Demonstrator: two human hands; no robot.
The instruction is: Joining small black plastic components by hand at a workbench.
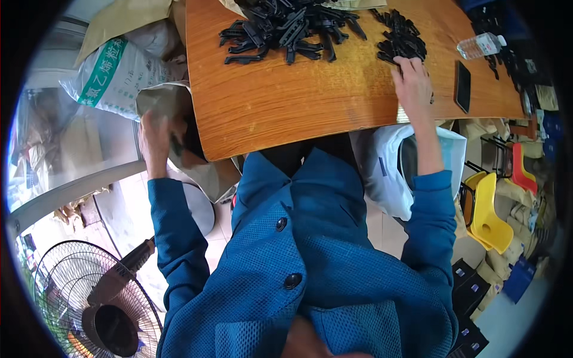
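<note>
Black parts (292, 27) lie in two piles on the table (286, 113)

Your right hand (413, 86) reaches over the table's near edge, fingertips at the near end of the small pile (401, 36); you cannot tell from this view whether they pinch a piece. The larger pile (250, 37) lies to its left, set apart, which probably keeps the two from mixing.

Your left hand (156, 134), well apart from the right, is blurred at the mouth of a brown paper bag (162, 97) just beside the table's left edge. A dark shape (176, 145) shows by its fingers, but the grip cannot be told. The bag's mouth gapes upward there, presumably so that you reach it from your place. An open white bag (382, 179) sits below the near edge by your right sleeve (434, 200), likely for similar easy reach. The phone (462, 87) and clear bottle (477, 46) lie to the right, seemingly out of your hands' way.
</note>
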